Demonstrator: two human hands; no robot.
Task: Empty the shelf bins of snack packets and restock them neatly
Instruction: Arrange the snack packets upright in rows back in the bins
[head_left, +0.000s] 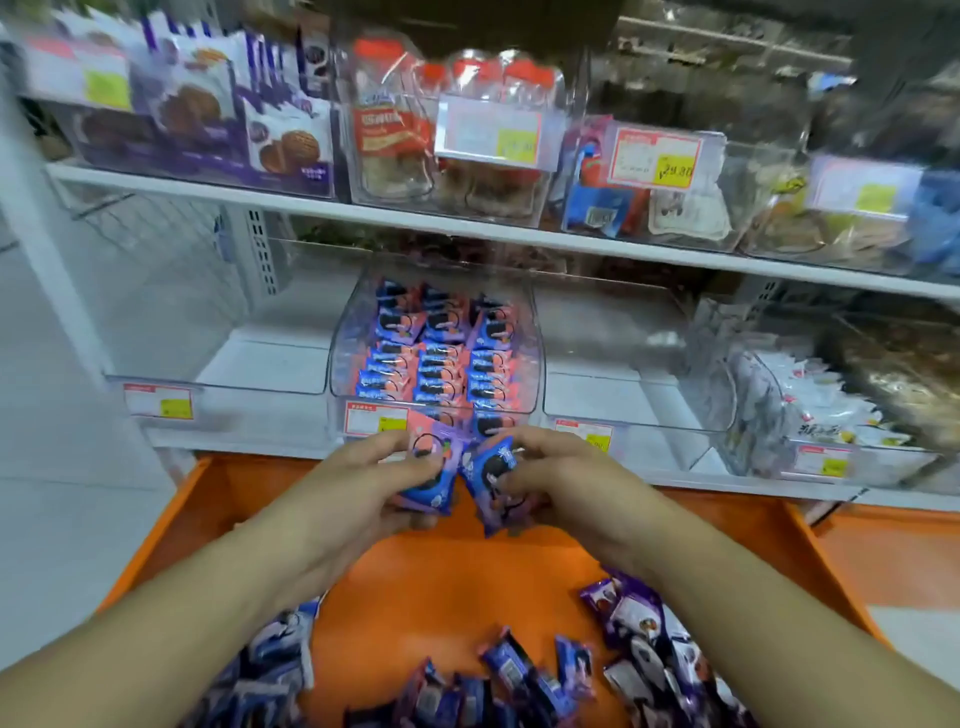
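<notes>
My left hand (358, 488) grips a small stack of pink-and-blue cookie packets (431, 467) just in front of the middle clear bin (343, 332). My right hand (566, 478) holds more of the same packets (493, 483) beside it, and the two bundles touch. That bin holds three neat rows of these packets (441, 358). The clear bin to its left (218, 384) and the one to its right (639, 410) show no packets. Loose blue, pink and purple packets (524, 675) lie on the orange tray (452, 571) below my arms.
The upper shelf (311, 208) carries clear bins of purple cookie boxes (234, 119), red-lidded jars (410, 130) and bagged snacks. A bin of white packets (810, 395) stands at the lower right. Price tags hang on the bin fronts. White floor lies to the left.
</notes>
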